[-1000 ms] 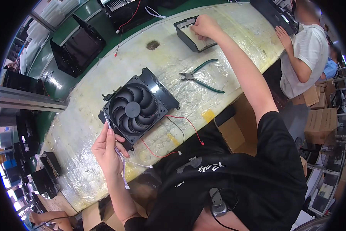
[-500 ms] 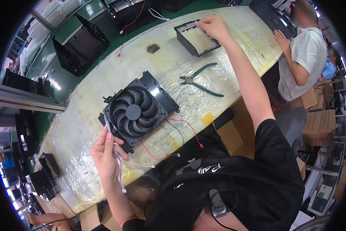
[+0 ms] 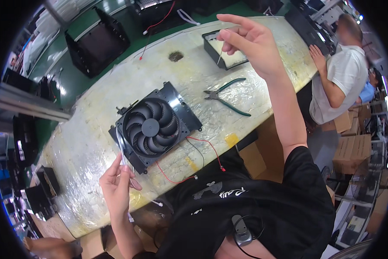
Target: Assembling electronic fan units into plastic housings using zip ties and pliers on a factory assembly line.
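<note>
A round black fan [image 3: 150, 127] in a square frame lies on the wrapped table, joined to a black plastic housing [image 3: 179, 103]. White wires [image 3: 120, 141] run down the fan's left edge, and my left hand [image 3: 117, 183] pinches them by its near left corner. Their white connector [image 3: 159, 203] hangs past the table's edge. My right hand [image 3: 252, 41] is raised over a black open box [image 3: 210, 42] of pale, thin strips. Between its thumb and finger is a thin pale strip [image 3: 220, 54] that looks like a cable tie. Green-handled cutting pliers [image 3: 228, 99] lie open between the fan and the box.
Red and black leads [image 3: 211, 149] trail from the fan toward the near edge of the table [image 3: 90, 172]. Black housings [image 3: 97, 47] stand on the green surface beyond. A co-worker [image 3: 345, 73] in a white shirt stands at the right, near cardboard boxes [image 3: 351, 151].
My right hand has lifted out of the black box toward me, with a thin strip in its fingers. My left hand has slid slightly down, still on the white wires.
</note>
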`<action>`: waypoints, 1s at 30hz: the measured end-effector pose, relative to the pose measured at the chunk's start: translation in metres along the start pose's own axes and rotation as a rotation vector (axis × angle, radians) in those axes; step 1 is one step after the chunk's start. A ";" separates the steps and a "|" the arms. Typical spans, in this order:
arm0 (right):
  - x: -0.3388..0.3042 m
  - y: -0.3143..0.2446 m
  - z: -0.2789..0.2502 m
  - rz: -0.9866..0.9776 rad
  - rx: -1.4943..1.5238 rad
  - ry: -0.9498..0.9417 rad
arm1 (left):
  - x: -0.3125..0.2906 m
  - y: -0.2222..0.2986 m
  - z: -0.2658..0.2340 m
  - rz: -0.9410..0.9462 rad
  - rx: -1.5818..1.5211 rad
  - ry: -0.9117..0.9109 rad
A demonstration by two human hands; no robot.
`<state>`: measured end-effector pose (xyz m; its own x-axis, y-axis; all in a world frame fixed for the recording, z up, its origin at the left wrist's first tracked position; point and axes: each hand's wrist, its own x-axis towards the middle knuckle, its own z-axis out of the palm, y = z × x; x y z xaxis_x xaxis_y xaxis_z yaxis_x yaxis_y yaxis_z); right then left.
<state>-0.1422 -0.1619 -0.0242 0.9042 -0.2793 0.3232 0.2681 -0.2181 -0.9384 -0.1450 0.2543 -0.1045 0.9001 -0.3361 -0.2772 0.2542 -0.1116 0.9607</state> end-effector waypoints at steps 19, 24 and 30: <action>0.001 -0.010 0.176 0.154 0.139 -0.476 | -0.007 -0.014 0.015 -0.020 -0.301 0.015; 0.003 0.005 0.210 0.016 -0.020 -0.596 | -0.008 -0.013 0.015 -0.043 -0.301 0.008; -0.001 0.010 0.217 0.108 0.033 -0.672 | -0.006 -0.018 0.013 -0.016 -0.347 -0.027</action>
<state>-0.0680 0.0393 -0.0603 0.9338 0.3460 0.0908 0.1646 -0.1902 -0.9679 -0.1598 0.2459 -0.1202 0.8863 -0.3623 -0.2883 0.3779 0.2061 0.9026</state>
